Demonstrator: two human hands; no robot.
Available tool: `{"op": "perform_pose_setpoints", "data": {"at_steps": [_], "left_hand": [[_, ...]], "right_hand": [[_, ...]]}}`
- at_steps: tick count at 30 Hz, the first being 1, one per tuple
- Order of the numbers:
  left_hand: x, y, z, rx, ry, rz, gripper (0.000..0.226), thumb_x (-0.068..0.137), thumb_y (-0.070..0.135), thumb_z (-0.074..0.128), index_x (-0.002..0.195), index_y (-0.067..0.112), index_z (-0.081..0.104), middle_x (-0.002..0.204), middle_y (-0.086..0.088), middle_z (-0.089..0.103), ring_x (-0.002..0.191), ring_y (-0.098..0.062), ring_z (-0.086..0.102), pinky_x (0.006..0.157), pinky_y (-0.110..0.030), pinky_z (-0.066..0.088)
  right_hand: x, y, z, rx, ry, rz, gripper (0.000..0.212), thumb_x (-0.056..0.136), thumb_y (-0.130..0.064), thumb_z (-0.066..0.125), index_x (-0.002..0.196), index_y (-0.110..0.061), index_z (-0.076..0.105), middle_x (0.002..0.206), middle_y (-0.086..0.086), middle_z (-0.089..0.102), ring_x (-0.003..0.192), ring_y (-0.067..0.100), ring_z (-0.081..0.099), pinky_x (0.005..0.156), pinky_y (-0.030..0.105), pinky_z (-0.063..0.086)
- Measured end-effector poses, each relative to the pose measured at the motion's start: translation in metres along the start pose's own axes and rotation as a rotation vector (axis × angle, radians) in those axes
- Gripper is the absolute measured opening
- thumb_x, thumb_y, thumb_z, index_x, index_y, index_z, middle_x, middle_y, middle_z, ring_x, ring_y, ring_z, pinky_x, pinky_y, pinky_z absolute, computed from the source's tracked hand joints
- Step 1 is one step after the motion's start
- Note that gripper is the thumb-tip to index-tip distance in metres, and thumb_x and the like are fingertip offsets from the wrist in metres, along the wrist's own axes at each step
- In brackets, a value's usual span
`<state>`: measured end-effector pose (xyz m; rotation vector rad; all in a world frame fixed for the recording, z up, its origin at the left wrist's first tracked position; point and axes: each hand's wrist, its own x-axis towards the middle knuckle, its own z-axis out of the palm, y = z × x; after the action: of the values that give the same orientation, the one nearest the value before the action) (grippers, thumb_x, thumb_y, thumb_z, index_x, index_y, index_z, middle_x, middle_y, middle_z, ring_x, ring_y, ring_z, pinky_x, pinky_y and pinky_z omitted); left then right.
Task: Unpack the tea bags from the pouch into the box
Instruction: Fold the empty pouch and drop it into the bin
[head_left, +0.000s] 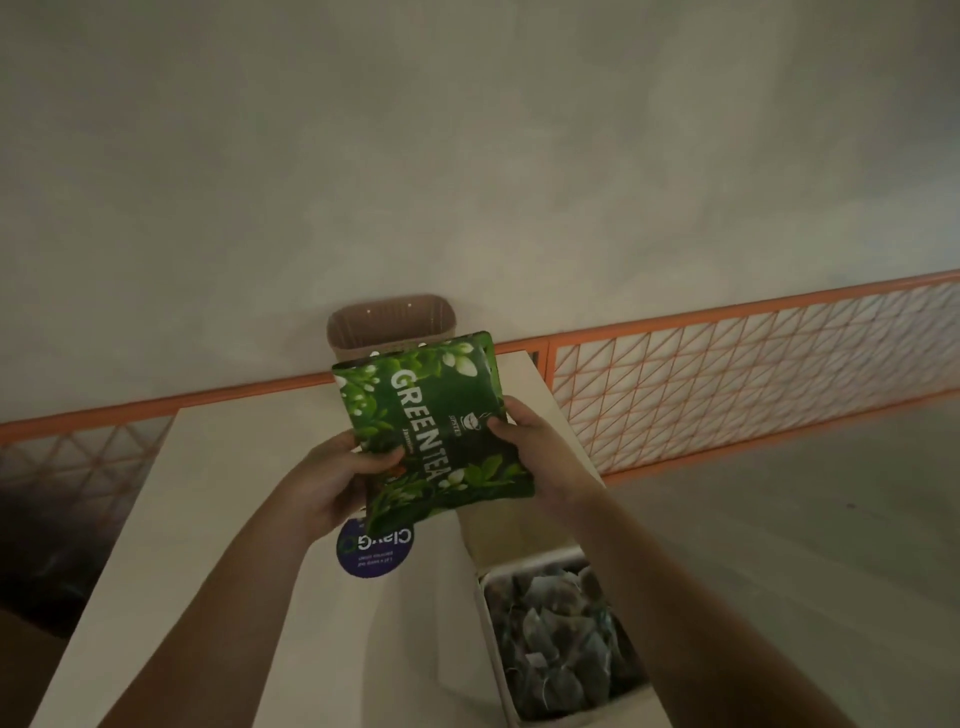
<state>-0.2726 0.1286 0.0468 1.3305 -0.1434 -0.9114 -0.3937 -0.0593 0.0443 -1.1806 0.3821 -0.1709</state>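
A green pouch (431, 421) printed "GREEN TEA" is held up above the white table (218, 519), tilted with its near end toward me. My left hand (332, 483) grips its lower left edge. My right hand (535, 441) grips its right edge. At the lower right stands a white box (488, 634) with its flap (509, 530) folded open. Several pyramid tea bags (561, 639) lie inside it. I cannot tell whether the pouch is open.
A brown ribbed basket (389, 325) stands at the table's far edge, partly behind the pouch. A round purple sticker (374, 553) lies on the table under the pouch. An orange wire-mesh fence (753, 374) runs behind the table along a pale wall.
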Motion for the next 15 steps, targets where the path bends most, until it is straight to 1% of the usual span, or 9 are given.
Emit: {"op": "perform_pose_setpoints", "data": {"at_steps": [2, 5, 6, 8, 9, 10, 11, 13, 15], "left_hand": [[0.006, -0.001, 0.004, -0.035, -0.013, -0.022, 0.037, 0.087, -0.005, 0.06, 0.124, -0.003, 0.062, 0.117, -0.021, 0.072, 0.097, -0.032, 0.074, 0.07, -0.033, 0.063], [0.013, -0.003, 0.012, -0.134, 0.011, -0.051, 0.051, 0.076, -0.003, 0.061, 0.127, -0.007, 0.058, 0.124, -0.026, 0.066, 0.1, -0.036, 0.07, 0.073, -0.036, 0.064], [0.016, -0.004, 0.015, -0.178, 0.023, -0.064, 0.054, 0.074, -0.004, 0.061, 0.127, -0.009, 0.056, 0.122, -0.027, 0.066, 0.095, -0.036, 0.072, 0.07, -0.035, 0.064], [0.021, -0.005, 0.021, -0.251, 0.062, -0.09, 0.053, 0.07, -0.009, 0.057, 0.123, -0.007, 0.056, 0.109, -0.026, 0.067, 0.077, -0.031, 0.075, 0.058, -0.032, 0.063], [0.022, -0.005, 0.026, -0.278, 0.069, -0.104, 0.053, 0.068, -0.01, 0.054, 0.121, -0.005, 0.057, 0.106, -0.025, 0.067, 0.072, -0.03, 0.075, 0.055, -0.031, 0.062], [0.023, -0.004, 0.031, -0.297, 0.074, -0.118, 0.052, 0.068, -0.01, 0.052, 0.12, -0.004, 0.057, 0.108, -0.025, 0.066, 0.073, -0.031, 0.075, 0.056, -0.032, 0.062], [0.025, -0.004, 0.035, -0.33, 0.08, -0.123, 0.052, 0.068, -0.008, 0.051, 0.12, -0.003, 0.058, 0.113, -0.024, 0.066, 0.079, -0.033, 0.074, 0.062, -0.034, 0.064], [0.027, -0.003, 0.046, -0.425, 0.093, -0.143, 0.051, 0.073, -0.001, 0.05, 0.122, 0.002, 0.062, 0.123, -0.02, 0.067, 0.098, -0.036, 0.07, 0.075, -0.041, 0.063], [0.027, -0.004, 0.062, -0.379, 0.075, -0.167, 0.044, 0.082, 0.014, 0.057, 0.124, 0.007, 0.065, 0.125, -0.019, 0.068, 0.106, -0.038, 0.068, 0.075, -0.045, 0.063]], "right_hand": [[0.0, -0.005, -0.004, 0.076, -0.001, -0.007, 0.026, 0.101, -0.005, 0.04, 0.121, -0.008, 0.056, 0.104, 0.01, 0.073, 0.089, 0.025, 0.073, 0.07, 0.033, 0.06], [0.003, -0.007, -0.017, 0.187, 0.009, 0.005, 0.021, 0.1, -0.004, 0.039, 0.113, -0.01, 0.055, 0.097, 0.009, 0.07, 0.086, 0.021, 0.069, 0.057, 0.027, 0.057], [0.003, -0.008, -0.021, 0.201, 0.008, 0.001, 0.021, 0.1, -0.005, 0.038, 0.112, -0.009, 0.054, 0.096, 0.009, 0.067, 0.084, 0.02, 0.066, 0.052, 0.023, 0.053], [0.006, -0.008, -0.03, 0.212, -0.007, -0.023, 0.019, 0.101, -0.005, 0.036, 0.11, -0.007, 0.053, 0.086, 0.009, 0.063, 0.071, 0.016, 0.062, 0.043, 0.017, 0.043], [0.007, -0.009, -0.035, 0.205, -0.003, -0.029, 0.019, 0.102, -0.006, 0.036, 0.107, -0.006, 0.054, 0.08, 0.008, 0.062, 0.064, 0.014, 0.06, 0.041, 0.017, 0.04], [0.009, -0.01, -0.04, 0.18, 0.01, -0.03, 0.019, 0.102, -0.008, 0.036, 0.102, -0.007, 0.056, 0.077, 0.007, 0.061, 0.06, 0.013, 0.059, 0.042, 0.018, 0.038], [0.011, -0.012, -0.047, 0.153, 0.015, -0.037, 0.022, 0.102, -0.009, 0.037, 0.096, -0.009, 0.058, 0.075, 0.007, 0.061, 0.061, 0.015, 0.059, 0.044, 0.02, 0.038], [0.017, -0.018, -0.062, 0.107, -0.002, -0.081, 0.03, 0.102, -0.01, 0.036, 0.085, -0.012, 0.06, 0.079, 0.009, 0.059, 0.071, 0.024, 0.06, 0.05, 0.027, 0.04], [0.024, -0.026, -0.077, 0.047, -0.034, -0.106, 0.035, 0.1, -0.01, 0.036, 0.079, -0.015, 0.064, 0.089, 0.015, 0.058, 0.086, 0.036, 0.058, 0.06, 0.034, 0.046]]}}
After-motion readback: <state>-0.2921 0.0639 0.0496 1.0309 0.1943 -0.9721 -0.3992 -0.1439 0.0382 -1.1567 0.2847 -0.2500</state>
